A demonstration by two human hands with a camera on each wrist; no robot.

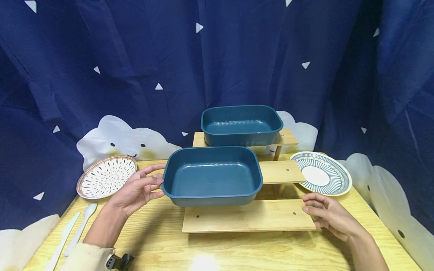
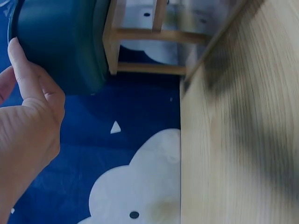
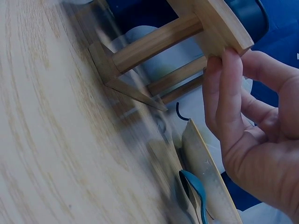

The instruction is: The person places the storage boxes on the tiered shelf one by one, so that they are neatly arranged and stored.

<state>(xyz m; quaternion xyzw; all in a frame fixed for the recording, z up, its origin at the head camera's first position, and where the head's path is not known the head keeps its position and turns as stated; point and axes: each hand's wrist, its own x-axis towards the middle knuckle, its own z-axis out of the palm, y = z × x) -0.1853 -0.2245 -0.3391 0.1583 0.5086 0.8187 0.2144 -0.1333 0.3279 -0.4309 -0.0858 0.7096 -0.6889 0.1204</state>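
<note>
In the head view, my left hand (image 1: 137, 190) pinches the left rim of a dark teal rectangular basin (image 1: 211, 178). This basin covers the left part of the middle board of a stepped wooden rack (image 1: 249, 216); whether it rests on that board I cannot tell. At the right end of the lowest board, my right hand (image 1: 333, 216) grips the wood between thumb and fingers, as the right wrist view shows at the board's end (image 3: 224, 28). A matching teal basin (image 1: 242, 131) stands on the rack's top board.
Left of the rack lies a speckled plate (image 1: 107, 177) with a brown rim, near a pale spoon (image 1: 81, 226) and a pale knife (image 1: 62, 241). On the right is a blue-patterned plate (image 1: 322, 174). A teal spoon (image 3: 198, 186) shows in the right wrist view. Blue curtain surrounds the table.
</note>
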